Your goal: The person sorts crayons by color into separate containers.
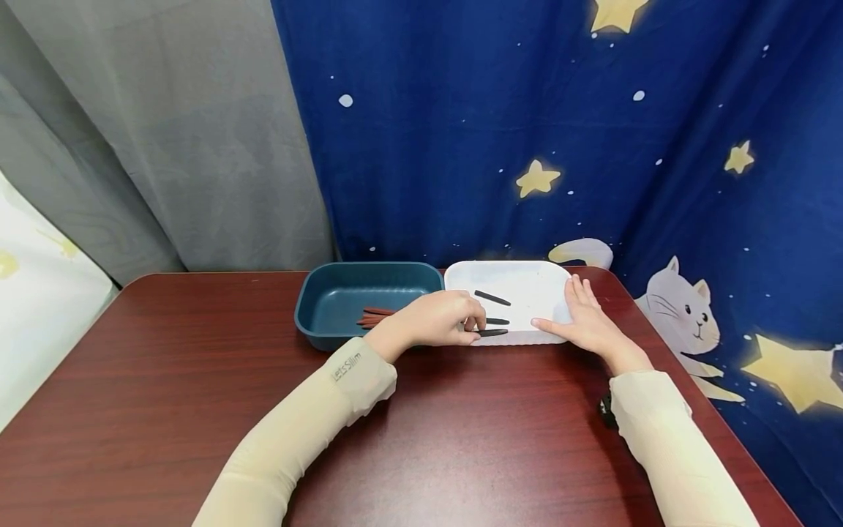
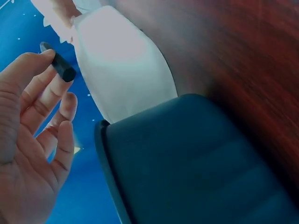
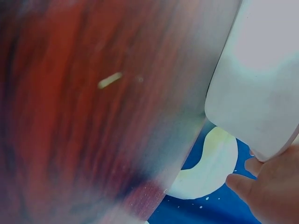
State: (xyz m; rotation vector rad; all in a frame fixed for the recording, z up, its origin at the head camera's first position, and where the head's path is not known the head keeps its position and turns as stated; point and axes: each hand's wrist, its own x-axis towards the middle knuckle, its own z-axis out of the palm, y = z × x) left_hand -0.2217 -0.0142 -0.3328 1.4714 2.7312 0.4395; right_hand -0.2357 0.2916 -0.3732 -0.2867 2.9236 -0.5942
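My left hand point(image 1: 443, 318) reaches over the front left part of the white tray point(image 1: 520, 272). Its thumb and fingertips pinch a black crayon point(image 2: 63, 67), while the other fingers curl loosely. Beside those fingertips, more black crayons point(image 1: 492, 298) lie in the tray. At the tray's right end is my right hand point(image 1: 589, 322), fingers extended along the rim and thumb stretched toward the front wall. The right wrist view shows part of this hand point(image 3: 275, 186) at the tray's corner.
Left of the tray stands a dark teal bin point(image 1: 323, 337), with several reddish-brown sticks point(image 1: 374, 318) inside. Both containers sit near the back edge of the brown wooden table point(image 1: 165, 380). Behind hangs a blue curtain point(image 1: 428, 146) with stars and a cat.
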